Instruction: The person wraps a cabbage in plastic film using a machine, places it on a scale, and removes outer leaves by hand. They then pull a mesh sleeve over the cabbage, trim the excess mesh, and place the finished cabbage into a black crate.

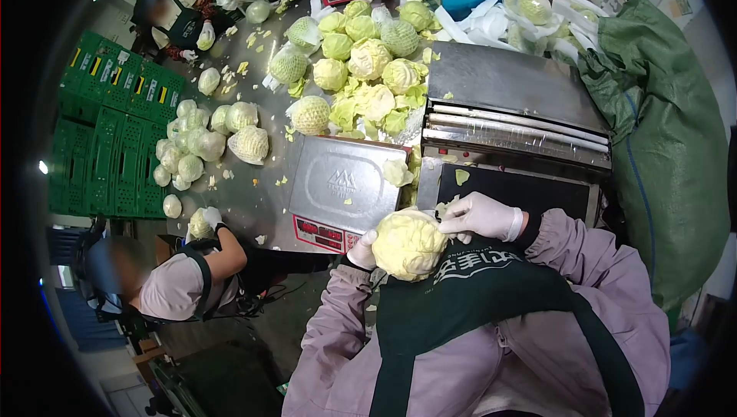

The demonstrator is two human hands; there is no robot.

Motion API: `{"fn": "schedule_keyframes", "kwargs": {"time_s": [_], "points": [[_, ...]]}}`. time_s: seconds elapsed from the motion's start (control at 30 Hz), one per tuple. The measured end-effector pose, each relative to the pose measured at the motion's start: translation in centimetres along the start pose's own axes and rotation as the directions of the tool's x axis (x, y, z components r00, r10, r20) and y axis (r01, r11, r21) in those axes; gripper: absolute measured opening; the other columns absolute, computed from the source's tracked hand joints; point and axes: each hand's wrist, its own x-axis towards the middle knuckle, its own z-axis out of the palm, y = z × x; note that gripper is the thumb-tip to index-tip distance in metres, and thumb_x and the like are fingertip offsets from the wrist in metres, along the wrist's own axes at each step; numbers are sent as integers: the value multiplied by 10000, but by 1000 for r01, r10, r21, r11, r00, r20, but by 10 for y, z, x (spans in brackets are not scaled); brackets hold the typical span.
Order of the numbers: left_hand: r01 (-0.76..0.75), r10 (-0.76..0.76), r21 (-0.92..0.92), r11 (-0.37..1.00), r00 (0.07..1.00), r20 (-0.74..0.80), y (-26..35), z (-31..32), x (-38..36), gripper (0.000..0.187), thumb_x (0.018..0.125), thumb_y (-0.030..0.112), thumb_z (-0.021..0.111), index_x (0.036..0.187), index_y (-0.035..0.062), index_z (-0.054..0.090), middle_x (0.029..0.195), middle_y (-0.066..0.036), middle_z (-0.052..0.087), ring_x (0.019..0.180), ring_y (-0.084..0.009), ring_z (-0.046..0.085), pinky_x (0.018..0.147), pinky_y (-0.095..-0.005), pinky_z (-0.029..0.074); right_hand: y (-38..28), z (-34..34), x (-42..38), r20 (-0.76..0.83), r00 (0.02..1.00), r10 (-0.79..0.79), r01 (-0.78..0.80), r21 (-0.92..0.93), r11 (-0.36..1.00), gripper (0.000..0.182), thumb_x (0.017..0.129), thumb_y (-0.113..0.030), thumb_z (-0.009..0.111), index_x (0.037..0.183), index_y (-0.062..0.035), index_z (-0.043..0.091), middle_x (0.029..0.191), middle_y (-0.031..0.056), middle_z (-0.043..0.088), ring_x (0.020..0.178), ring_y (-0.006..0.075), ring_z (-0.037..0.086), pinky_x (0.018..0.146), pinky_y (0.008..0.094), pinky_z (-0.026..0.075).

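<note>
I hold a pale green cabbage close to my chest, just in front of the table edge. My left hand, in a white glove, cups it from the left and below. My right hand, also gloved, pinches at the cabbage's top right edge, where a leaf or the stem sits. A digital scale with a steel pan stands on the table just beyond the cabbage.
A steel table carries several cabbages, some in foam nets, and leaf scraps. A wrapping machine stands at right, a big green sack beyond it. Green crates are stacked at left. Other people work around the table.
</note>
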Motion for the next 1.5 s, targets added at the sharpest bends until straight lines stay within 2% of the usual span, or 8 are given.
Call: {"fn": "schedule_keyframes", "kwargs": {"time_s": [0.2,0.33,0.53,0.73,1.0,1.2,1.33,1.5], "points": [[-35,32,-68,997,998,-51,-6,-2,-7,1040,710,654,641,1425,-19,298,1407,-202,415,1288,-317,442,1100,-446,347,29,-23,-10,-63,997,51,-60,-157,986,149,867,-144,677,852,4,682,683,15,611,573,74,554,554,236,473],[-33,24,-86,996,995,-99,-20,-21,-7,1076,713,694,627,1454,5,261,1459,-209,353,1316,-354,405,1106,-496,334,13,6,-9,-189,883,-429,391,-207,897,192,834,-58,669,1016,3,678,855,29,641,854,113,584,793,269,484],[-172,156,-82,982,973,-172,-34,-45,-11,960,815,709,475,1458,26,271,1469,-202,345,1328,-366,383,1116,-510,306,13,9,-9,-8,915,-404,341,-522,782,139,825,-145,671,784,-17,636,670,92,578,611,162,555,630,303,474],[-459,386,16,889,728,-567,28,-51,-12,691,925,508,454,1417,34,354,1390,-176,460,1258,-322,476,1065,-461,381,42,-6,-3,-181,912,-369,217,-550,807,157,855,-181,644,865,-25,667,725,120,642,647,219,618,629,319,488],[-166,523,499,851,359,-773,78,-131,0,730,823,453,700,1317,-26,457,1247,-175,549,1102,-254,568,939,-358,460,67,-6,43,31,939,-342,294,-591,751,218,870,-208,622,994,-39,681,930,154,668,870,280,644,800,356,499],[83,561,598,797,264,-784,79,-98,6,678,892,509,586,1337,11,465,1298,-141,534,1167,-229,534,964,-348,446,31,10,133,-37,757,-652,251,-905,343,543,804,-179,651,1300,-41,478,1222,205,513,1139,359,501,947,421,427],[-139,589,582,801,355,-726,64,-156,-1,693,943,572,445,1352,12,456,1319,-123,528,1148,-232,557,958,-342,455,41,37,134,-19,902,-432,36,-992,119,612,749,-200,690,1253,50,449,1266,227,467,1095,360,526,920,431,453],[-173,405,366,914,399,-823,55,-112,-34,858,888,735,292,1473,108,285,1482,-147,339,1323,-305,388,1045,-471,345,48,55,88,437,884,-164,446,-684,578,272,858,-262,581,1039,-82,675,977,153,675,971,307,614,920,398,439]]}}
